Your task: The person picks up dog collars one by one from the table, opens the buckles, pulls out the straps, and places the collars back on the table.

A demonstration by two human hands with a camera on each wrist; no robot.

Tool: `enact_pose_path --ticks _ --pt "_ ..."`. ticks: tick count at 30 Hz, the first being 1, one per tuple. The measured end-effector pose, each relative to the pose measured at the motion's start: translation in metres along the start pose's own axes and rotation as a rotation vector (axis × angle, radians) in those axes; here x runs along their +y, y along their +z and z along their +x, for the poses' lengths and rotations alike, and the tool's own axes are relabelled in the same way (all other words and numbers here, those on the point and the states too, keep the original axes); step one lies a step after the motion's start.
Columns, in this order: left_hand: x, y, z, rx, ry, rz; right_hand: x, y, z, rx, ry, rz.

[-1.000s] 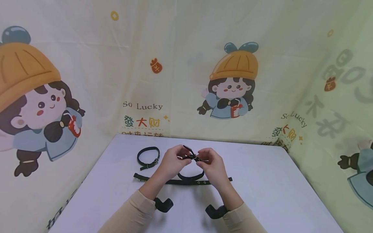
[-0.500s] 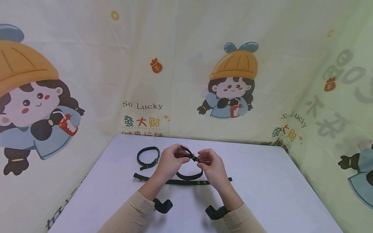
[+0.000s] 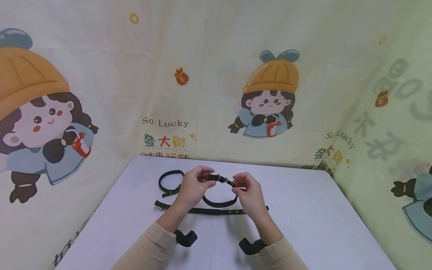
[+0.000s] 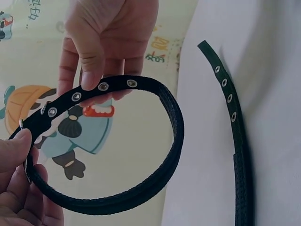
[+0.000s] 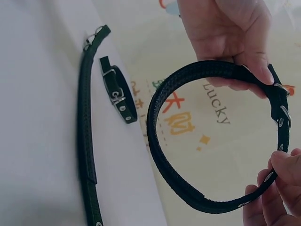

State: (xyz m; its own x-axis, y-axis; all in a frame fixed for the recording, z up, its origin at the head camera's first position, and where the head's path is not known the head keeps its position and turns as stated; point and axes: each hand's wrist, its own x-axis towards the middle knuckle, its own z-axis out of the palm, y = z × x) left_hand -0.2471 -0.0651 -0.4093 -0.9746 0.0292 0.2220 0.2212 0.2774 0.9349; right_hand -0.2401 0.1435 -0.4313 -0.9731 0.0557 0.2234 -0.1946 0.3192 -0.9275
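Both hands hold a black collar [image 3: 219, 204] in a ring above the table, its loop hanging down. With thumb and fingers, my left hand [image 3: 190, 185] pinches the band at the metal buckle [image 5: 285, 115]. My right hand [image 3: 250, 191] pinches the eyelet part of the strap just beyond the buckle. In the left wrist view, several metal eyelets [image 4: 103, 86] run along the band, and the strap overlaps itself near the buckle. My left fingers partly hide the buckle there.
A second black collar [image 3: 162, 183], buckled into a ring, lies at the back left of the white table [image 3: 314, 210]. A flat black collar [image 3: 209, 211] lies crosswise below my hands. Printed cloth [image 3: 216, 101] hangs behind the table.
The raised bend of strap at the buckle has gone down, and the band there now lies straighter. My left hand has shifted slightly left, and the gap between my hands is wider.
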Motion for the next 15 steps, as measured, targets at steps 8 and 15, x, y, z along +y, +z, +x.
enact_pose_path --ticks 8,15 --pt "-0.0021 -0.0044 0.0028 -0.028 0.001 0.038 0.001 -0.0037 0.0003 0.013 0.021 -0.015" --pt "-0.0007 -0.008 0.0046 -0.032 -0.034 0.041 0.0018 -0.006 0.0041 0.016 0.041 -0.055"
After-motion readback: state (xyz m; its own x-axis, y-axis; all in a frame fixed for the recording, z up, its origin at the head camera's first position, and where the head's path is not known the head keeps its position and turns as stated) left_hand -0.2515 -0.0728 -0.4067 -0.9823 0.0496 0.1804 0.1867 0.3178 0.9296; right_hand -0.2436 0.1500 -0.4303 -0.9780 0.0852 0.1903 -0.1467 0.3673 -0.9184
